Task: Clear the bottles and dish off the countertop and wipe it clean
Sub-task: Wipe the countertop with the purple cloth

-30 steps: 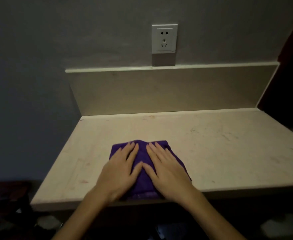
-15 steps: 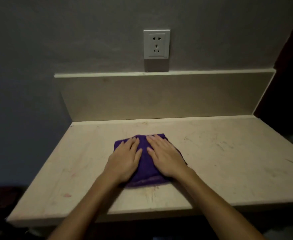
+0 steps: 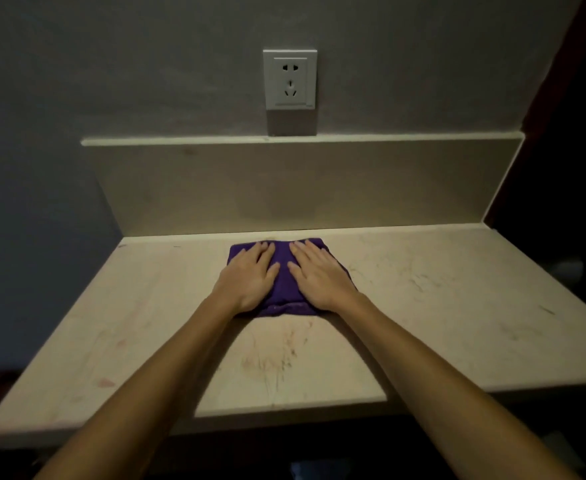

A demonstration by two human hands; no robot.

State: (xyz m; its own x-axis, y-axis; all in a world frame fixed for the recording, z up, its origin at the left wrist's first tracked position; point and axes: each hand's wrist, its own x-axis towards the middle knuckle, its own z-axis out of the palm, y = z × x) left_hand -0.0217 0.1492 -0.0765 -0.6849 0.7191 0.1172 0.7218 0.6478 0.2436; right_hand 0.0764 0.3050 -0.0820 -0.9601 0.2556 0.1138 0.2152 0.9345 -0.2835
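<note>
A folded purple cloth (image 3: 282,282) lies on the pale countertop (image 3: 440,306), its far edge close to the backsplash. My left hand (image 3: 250,277) presses flat on the cloth's left half with straight fingers. My right hand (image 3: 319,277) presses flat on its right half, fingers pointing toward the wall. Reddish smears and dark scratch marks (image 3: 270,358) show on the counter between my forearms. No bottle or dish is in view.
A low backsplash (image 3: 302,188) with a narrow ledge stands at the counter's far edge. A white wall socket (image 3: 289,79) sits above it on the grey wall. The counter's right side ends beside a dark opening (image 3: 568,168). Faint pink stains (image 3: 106,382) mark the near left.
Both hands have pushed the cloth away from the front edge to the back of the counter, near the backsplash. Smeared marks show where the cloth lay.
</note>
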